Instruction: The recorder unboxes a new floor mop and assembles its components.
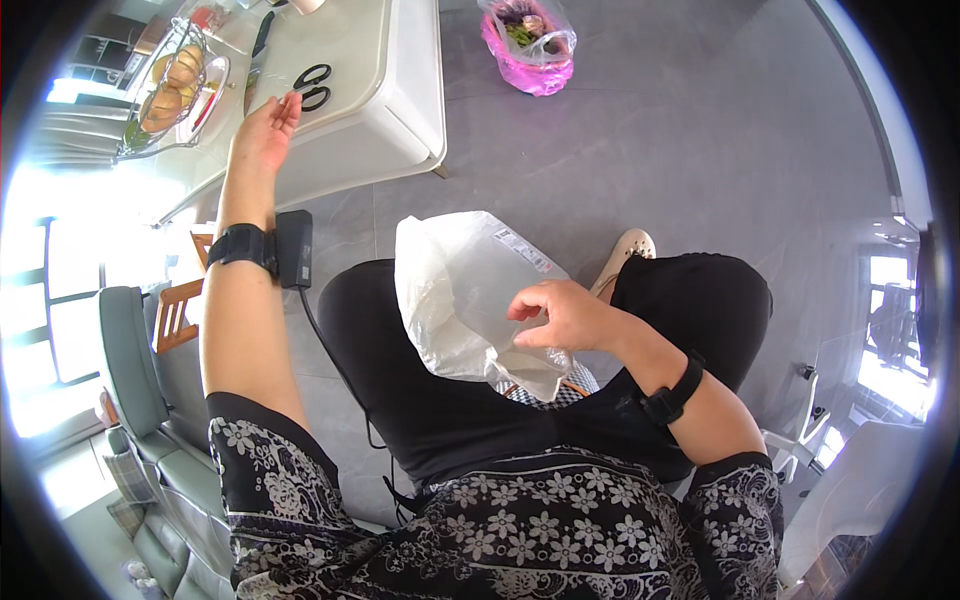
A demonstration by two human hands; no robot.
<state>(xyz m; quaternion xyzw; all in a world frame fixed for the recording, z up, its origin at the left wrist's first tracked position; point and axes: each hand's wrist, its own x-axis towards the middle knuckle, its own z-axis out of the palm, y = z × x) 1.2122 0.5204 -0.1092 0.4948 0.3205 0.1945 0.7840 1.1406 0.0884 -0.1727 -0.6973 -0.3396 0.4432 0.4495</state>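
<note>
The white table (pixel 400 70) fills the upper left, its top curving with the lens, and the person sits beside it on grey floor with the lap in dark cloth taking up the middle of the view. Across that lap lies a thin translucent white plastic bag (pixel 465 290), crumpled and slack, its upper end spread toward the knee and its lower end gathered near the body. It looks very light and wholly limp, likely slick to the touch, so it would fold or slide rather than hold a shape; a firm hold seems best taken at the bunched lower edge or the mouth, where several layers can be gripped together, rather than on the flat face, which would slip. The right hand (pixel 560 315) rests at that bunched part with fingers curled inward, thumb and fingertips nipping a fold of the film. The left hand (pixel 265 130) is stretched out to the table edge, fingers loosely spread and holding nothing, just beside a pair of black-handled scissors (pixel 312 85) lying flat on the top. Farther left stands a wire basket (pixel 175 90) of bread rolls, and well apart on the floor sits a pink bag (pixel 535 45) with greens inside.
</note>
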